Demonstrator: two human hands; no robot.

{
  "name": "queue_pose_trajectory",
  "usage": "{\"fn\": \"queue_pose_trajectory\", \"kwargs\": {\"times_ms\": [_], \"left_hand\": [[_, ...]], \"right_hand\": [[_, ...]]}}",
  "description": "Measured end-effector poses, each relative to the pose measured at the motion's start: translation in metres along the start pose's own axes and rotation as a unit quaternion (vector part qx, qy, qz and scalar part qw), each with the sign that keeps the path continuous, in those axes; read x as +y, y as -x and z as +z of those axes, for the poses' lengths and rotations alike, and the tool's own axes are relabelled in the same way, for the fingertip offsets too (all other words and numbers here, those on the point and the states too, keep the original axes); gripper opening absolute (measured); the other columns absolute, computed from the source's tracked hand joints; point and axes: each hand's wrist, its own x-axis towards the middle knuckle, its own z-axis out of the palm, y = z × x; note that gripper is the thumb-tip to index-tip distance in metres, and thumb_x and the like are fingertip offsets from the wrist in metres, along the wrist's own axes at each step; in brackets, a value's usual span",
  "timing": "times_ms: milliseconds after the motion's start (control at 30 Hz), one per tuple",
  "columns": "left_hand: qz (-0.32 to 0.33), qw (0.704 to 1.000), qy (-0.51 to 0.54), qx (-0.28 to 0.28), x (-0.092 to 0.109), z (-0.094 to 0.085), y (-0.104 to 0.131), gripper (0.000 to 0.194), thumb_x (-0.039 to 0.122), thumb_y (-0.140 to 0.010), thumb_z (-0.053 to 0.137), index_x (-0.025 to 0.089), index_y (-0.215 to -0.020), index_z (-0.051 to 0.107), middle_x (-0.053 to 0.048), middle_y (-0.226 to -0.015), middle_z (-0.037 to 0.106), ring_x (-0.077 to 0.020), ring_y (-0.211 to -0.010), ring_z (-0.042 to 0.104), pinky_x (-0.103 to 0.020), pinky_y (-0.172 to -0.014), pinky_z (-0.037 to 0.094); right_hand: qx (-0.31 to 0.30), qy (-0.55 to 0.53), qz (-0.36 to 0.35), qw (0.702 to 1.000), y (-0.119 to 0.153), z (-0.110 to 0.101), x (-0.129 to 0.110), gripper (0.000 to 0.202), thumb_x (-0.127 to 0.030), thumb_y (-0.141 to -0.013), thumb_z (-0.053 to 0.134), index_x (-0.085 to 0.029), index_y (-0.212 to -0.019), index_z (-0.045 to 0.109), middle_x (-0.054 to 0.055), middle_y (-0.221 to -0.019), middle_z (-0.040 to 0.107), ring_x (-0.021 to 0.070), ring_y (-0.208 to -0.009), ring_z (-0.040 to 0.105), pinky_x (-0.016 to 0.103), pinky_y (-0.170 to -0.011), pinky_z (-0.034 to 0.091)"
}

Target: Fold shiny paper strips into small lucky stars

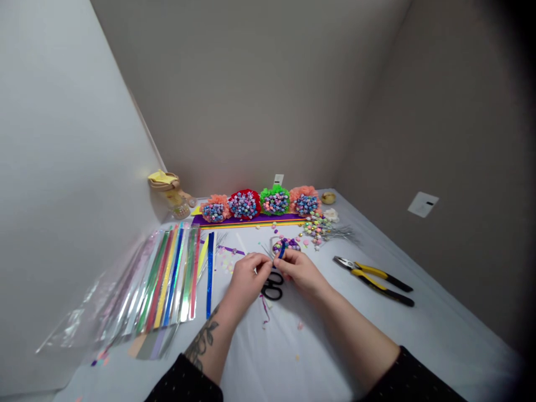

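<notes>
My right hand (299, 270) pinches a short blue strip (282, 249), which sticks up above its thumb and finger. My left hand (251, 274) is closed, its fingertips meeting those of my right hand; what it grips is too small to make out. Just beneath the hands lie black-handled scissors (273, 292), their blades hidden. A round container of purple and pink beads (292, 244) stands right behind the fingers. To the left of my left hand, a long blue strip (210, 279) lies flat on the white table.
Colourful shiny strips (167, 279) in clear plastic cover the left side. Pliers (377, 280) with yellow and black handles lie right. At the back stand several bead-filled paper flowers (244, 205). Loose beads (316, 226) and thin wires (343, 233) lie back right; a jar (180, 207) stands back left.
</notes>
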Motion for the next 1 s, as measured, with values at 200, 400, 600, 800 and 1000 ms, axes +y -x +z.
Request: {"fn": "queue_pose_trajectory", "kwargs": {"times_ms": [200, 400, 600, 800, 1000], "left_hand": [[-0.006, 1.000, 0.011, -0.013, 0.0027, -0.0014, -0.0006, 0.017, 0.021, -0.079, 0.051, 0.017, -0.071, 0.065, -0.003, -0.073, 0.065, -0.0155, -0.069, 0.058, -0.023, -0.063, 0.042], [-0.085, 0.989, 0.113, -0.040, 0.0045, -0.0029, -0.0035, 0.013, 0.022, -0.072, 0.051, 0.015, -0.065, 0.059, 0.001, -0.061, 0.057, -0.0129, -0.061, 0.052, -0.022, -0.059, 0.040], [-0.143, 0.975, 0.169, -0.037, 0.0028, -0.0016, -0.0045, 0.014, 0.025, -0.069, 0.052, 0.015, -0.061, 0.057, 0.003, -0.056, 0.053, -0.0110, -0.055, 0.047, -0.021, -0.055, 0.036], [-0.174, 0.964, 0.194, -0.054, 0.0022, -0.0008, -0.0049, 0.016, 0.026, -0.067, 0.053, 0.015, -0.057, 0.057, 0.003, -0.052, 0.052, -0.0099, -0.050, 0.044, -0.021, -0.051, 0.033], [-0.172, 0.961, 0.202, -0.071, 0.0009, -0.0016, -0.0039, 0.018, 0.028, -0.068, 0.053, 0.014, -0.057, 0.057, 0.003, -0.050, 0.050, -0.0095, -0.048, 0.044, -0.020, -0.049, 0.034]], "right_hand": [[-0.010, -0.004, 0.032, 0.999, -0.0022, -0.0018, 0.0032, 0.040, -0.048, -0.063, 0.072, -0.016, -0.057, 0.049, -0.006, -0.044, 0.042, 0.0066, -0.041, 0.031, 0.023, -0.044, 0.018], [0.046, -0.057, 0.013, 0.997, -0.0022, -0.0024, 0.0008, 0.039, -0.042, -0.061, 0.075, -0.017, -0.056, 0.046, -0.008, -0.043, 0.038, 0.0057, -0.041, 0.028, 0.022, -0.043, 0.017], [-0.008, -0.072, 0.004, 0.997, -0.0006, -0.0006, 0.0017, 0.030, -0.037, -0.063, 0.074, -0.014, -0.079, 0.062, -0.005, -0.054, 0.050, 0.0058, -0.044, 0.034, 0.021, -0.045, 0.022], [-0.039, -0.027, -0.043, 0.998, -0.0013, -0.0011, 0.0054, 0.021, -0.034, -0.069, 0.070, -0.016, -0.078, 0.062, 0.000, -0.068, 0.061, 0.0134, -0.062, 0.054, 0.025, -0.060, 0.039], [-0.059, 0.048, -0.076, 0.994, -0.0048, -0.0066, 0.0102, 0.019, -0.033, -0.073, 0.065, -0.016, -0.078, 0.061, 0.001, -0.071, 0.059, 0.0144, -0.067, 0.053, 0.027, -0.065, 0.039]]}}
